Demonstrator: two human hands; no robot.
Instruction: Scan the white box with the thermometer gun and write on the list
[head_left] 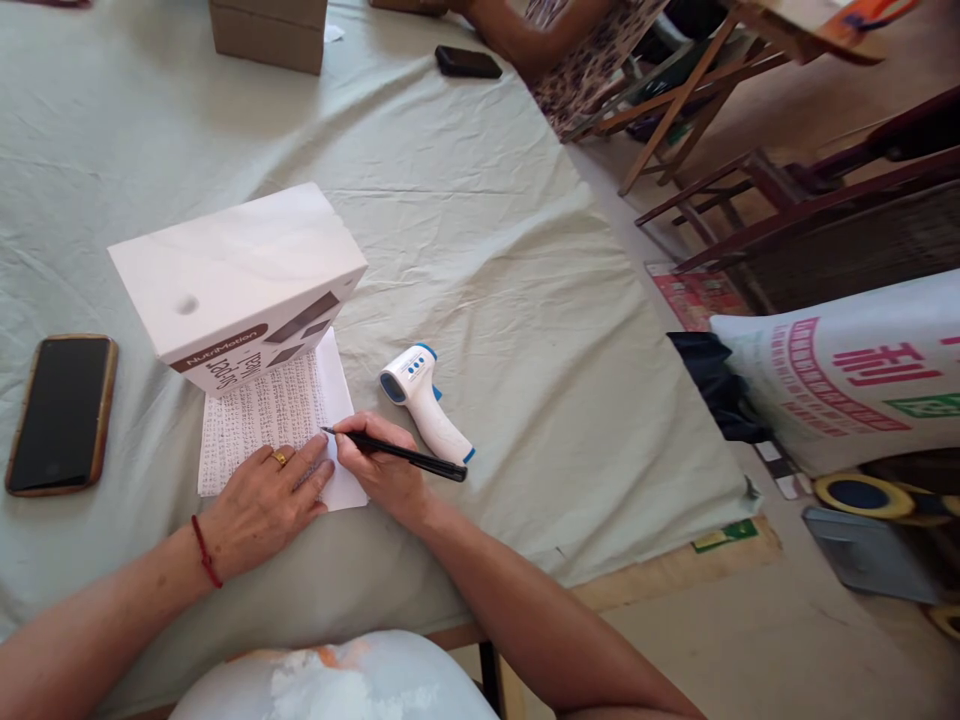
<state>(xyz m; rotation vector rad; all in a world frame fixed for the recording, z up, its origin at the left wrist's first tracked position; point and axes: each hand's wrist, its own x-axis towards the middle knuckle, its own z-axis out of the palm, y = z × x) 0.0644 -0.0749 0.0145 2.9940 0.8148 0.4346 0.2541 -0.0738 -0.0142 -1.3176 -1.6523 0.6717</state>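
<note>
One pen [412, 457] in right hand [384, 482], grip closed round it, tip at paper [337, 392]; left hand [259, 510] flat on paper, grasping nothing. Box [247, 260] beyond, thermometer [435, 415] right, on table [540, 320].

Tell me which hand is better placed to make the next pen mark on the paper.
The right hand, most likely: it already grips the black pen, its tip pointing at the paper. The left hand rests on the sheet and holds no pen.
</note>
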